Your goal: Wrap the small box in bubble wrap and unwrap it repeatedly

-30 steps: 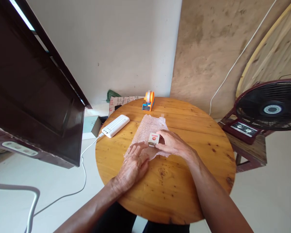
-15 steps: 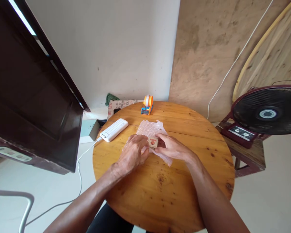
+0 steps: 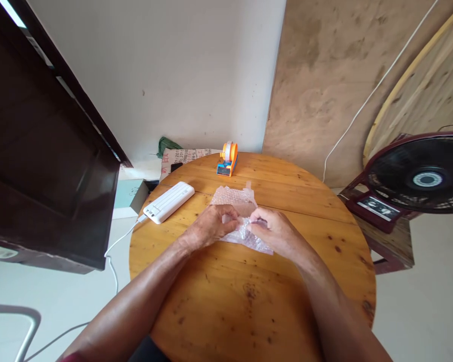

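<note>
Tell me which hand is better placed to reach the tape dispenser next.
Probably the left hand, narrowly: the tape dispenser stands nearly straight beyond it, while the right hand sits farther right. Both hands are at the bubble wrap.

Side items, left to right.
Dark brown glossy panel [image 3: 41, 141] far left; pale green box [image 3: 124, 199] beside it. White oblong plastic power bank [image 3: 169, 202] lies on the round varnished wooden table [image 3: 219, 291], white cable [image 3: 123, 237] running off its near end. Maroon fan with black round grille [image 3: 425, 177] sits on a worn wooden stool [image 3: 392, 245], round plank board [image 3: 419, 90] behind it.
</note>
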